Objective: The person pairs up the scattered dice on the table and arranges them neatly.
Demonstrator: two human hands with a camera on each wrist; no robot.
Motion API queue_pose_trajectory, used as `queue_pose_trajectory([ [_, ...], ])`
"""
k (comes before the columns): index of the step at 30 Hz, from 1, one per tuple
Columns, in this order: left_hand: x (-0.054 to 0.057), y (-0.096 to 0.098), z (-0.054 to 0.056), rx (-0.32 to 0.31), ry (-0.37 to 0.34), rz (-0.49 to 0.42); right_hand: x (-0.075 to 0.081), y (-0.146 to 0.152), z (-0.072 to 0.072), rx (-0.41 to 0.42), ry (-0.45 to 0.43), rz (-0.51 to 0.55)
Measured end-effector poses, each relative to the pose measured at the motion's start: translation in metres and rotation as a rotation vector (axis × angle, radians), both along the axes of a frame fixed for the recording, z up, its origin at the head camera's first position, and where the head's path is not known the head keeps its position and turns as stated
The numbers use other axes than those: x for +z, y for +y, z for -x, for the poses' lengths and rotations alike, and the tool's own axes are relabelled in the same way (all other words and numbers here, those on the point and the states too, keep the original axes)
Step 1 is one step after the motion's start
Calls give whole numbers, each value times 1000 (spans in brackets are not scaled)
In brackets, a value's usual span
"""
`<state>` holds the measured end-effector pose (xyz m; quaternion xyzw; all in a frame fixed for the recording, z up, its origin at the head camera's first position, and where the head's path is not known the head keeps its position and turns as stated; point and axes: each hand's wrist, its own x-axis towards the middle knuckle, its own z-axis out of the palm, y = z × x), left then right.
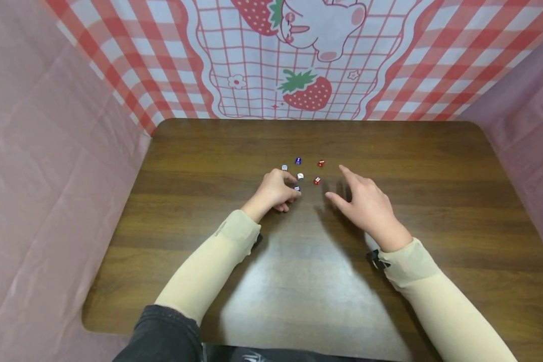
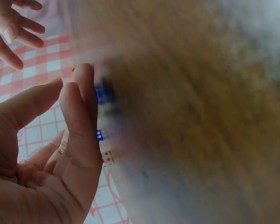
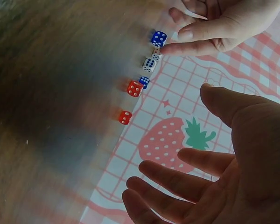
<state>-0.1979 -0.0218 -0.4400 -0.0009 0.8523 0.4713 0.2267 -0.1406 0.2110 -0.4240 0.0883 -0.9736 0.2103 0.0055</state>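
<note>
My left hand (image 1: 275,190) is close beside a blue die (image 3: 158,38), its thumb and forefinger parted at the die's edge. Just past those fingertips sits a white die (image 1: 300,176), and another white die (image 1: 284,167) lies behind the hand. A second blue die (image 1: 298,161) is farther back. To the right are two red dice, a nearer one (image 1: 317,181) and a farther one (image 1: 322,163). My right hand (image 1: 366,203) hovers to the right of the red dice, fingers spread and holding nothing.
The dice lie on a brown wooden table (image 1: 185,241) with rounded corners. A red-and-white checked cloth with strawberries (image 1: 309,94) hangs along the back edge. Pink cloth (image 1: 40,176) hangs at both sides.
</note>
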Motion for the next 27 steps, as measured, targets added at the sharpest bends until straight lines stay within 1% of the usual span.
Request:
queue_pose_trajectory([
  [6,0,3,5,9,-10,35,-2,0,3,-6,12,15],
  [10,2,6,6,3,2,67,-2,0,6,-16,14,36],
  [16,0,9,7,7,18,111,-1,-1,12,-27,3,68],
  [24,-1,10,7,-15,56,119,2,-5,23,-20,15,103],
  [27,-1,9,7,-23,51,124,3,-7,29,-17,10,115],
])
